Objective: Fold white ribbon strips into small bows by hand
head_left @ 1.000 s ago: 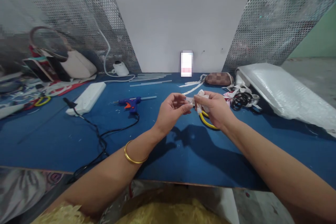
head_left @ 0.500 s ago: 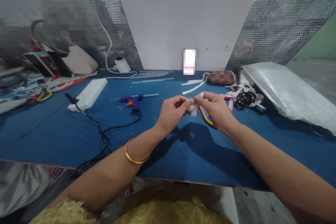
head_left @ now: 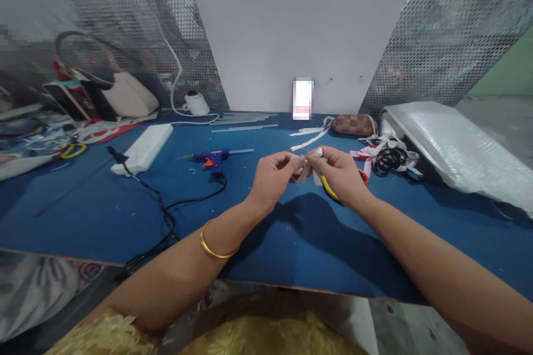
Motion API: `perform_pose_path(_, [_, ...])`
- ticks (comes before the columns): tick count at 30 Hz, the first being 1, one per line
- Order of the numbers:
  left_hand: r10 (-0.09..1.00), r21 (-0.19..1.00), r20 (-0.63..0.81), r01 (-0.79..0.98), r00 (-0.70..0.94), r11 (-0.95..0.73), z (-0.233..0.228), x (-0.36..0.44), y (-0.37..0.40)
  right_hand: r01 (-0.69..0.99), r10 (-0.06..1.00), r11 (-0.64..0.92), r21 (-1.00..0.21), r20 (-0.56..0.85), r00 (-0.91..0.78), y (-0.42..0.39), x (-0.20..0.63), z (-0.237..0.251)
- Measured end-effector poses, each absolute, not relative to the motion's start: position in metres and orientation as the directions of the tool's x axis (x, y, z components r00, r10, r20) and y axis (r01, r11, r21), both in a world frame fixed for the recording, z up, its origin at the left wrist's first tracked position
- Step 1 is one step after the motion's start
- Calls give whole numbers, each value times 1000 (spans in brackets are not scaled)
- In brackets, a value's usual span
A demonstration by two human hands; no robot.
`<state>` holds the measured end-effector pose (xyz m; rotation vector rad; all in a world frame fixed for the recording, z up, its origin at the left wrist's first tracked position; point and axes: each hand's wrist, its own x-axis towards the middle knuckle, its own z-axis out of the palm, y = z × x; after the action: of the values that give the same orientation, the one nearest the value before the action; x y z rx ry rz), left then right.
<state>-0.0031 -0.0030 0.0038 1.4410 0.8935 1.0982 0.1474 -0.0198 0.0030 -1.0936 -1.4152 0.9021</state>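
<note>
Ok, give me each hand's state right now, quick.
Left hand: closed, pinching the white ribbon piece.
Right hand: closed, pinching the same ribbon piece from the other side.

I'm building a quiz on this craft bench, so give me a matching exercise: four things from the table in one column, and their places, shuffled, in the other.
Things:
1. glue gun
2. white ribbon piece
3. checkered pouch
4. power strip

Places:
A. at the foot of the white board, far side of the table
B. pinched between the left hand and right hand
C. lying left of the left hand, cord trailing toward the table edge
D. farther left than the glue gun, black plug at its near end

Pairs: 1-C, 2-B, 3-A, 4-D
</note>
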Motion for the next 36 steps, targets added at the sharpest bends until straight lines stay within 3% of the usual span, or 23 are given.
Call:
perform_pose_path(5, [937, 960, 264, 31, 229, -278, 1, -5, 1, 17, 975, 192, -981, 193, 112, -19, 155, 11])
perform_pose_path(11, [896, 883, 358, 218, 264, -416, 0, -7, 1, 251, 969, 197, -948, 227, 97, -19, 159, 13])
perform_pose_path(13, [915, 931, 293, 136, 278, -339, 0, -6, 3, 289, 959, 229, -930, 266, 98, -19, 158, 11])
perform_pose_path(16, [927, 991, 108, -107, 359, -74, -3, -4, 6, 395, 888, 373, -840, 446, 109, -19, 156, 8])
perform_pose_path(19, [860, 946, -54, -249, 507, 206, -4, -3, 8, 453, 819, 487, -747, 571, 61, -19, 155, 5])
perform_pose_path(21, [824, 929, -107, -239, 557, 282, -5, -2, 8, 453, 821, 489, -745, 569, 50, -18, 155, 5])
perform_pose_path(25, [876, 972, -47, -182, 481, 152, -2, -4, 8, 405, 878, 404, -820, 472, 81, -17, 157, 6])
perform_pose_path(28, [906, 989, 33, -144, 422, 31, -1, -5, 7, 263, 934, 322, -909, 350, 66, -17, 156, 8])
perform_pose_path(33, [942, 988, 137, -114, 305, -107, -1, -5, 4, -92, 985, -64, -994, -48, -167, -20, 150, 4])
perform_pose_path(36, [941, 983, 181, -80, 286, -165, -1, -4, 1, -195, 965, -186, -963, -141, -223, -23, 144, -1])
